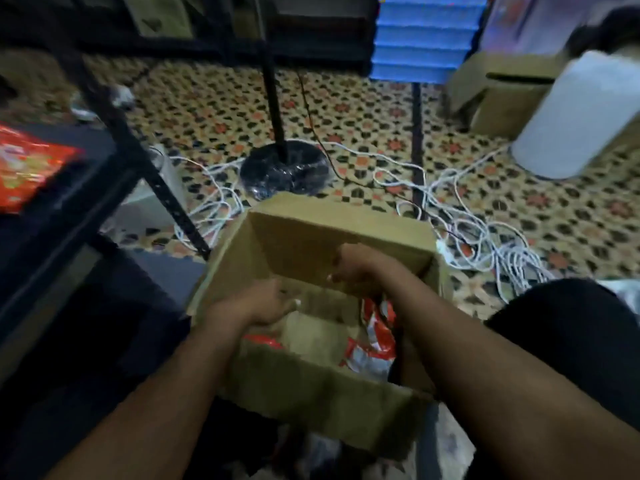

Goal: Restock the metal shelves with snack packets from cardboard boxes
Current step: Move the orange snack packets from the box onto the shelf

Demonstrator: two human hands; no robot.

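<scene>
Below both hands sits an open box (313,396), its flaps up, on the patterned floor. Left hand (258,303) reaches over the near-left part of the opening, fingers curled downward; blur hides whether they grip anything. Right hand (356,268) hangs deeper in, near the far wall, fingers bent inward, and I cannot tell if it holds something. Just under the right wrist lie red-and-white packets (375,344) against the box's right side. Well left of the left hand stands the dark metal shelf (74,199), with a red packet (24,168) on it. Beyond the right hand, white cables (485,237) tangle around a black stand base (284,171).
</scene>
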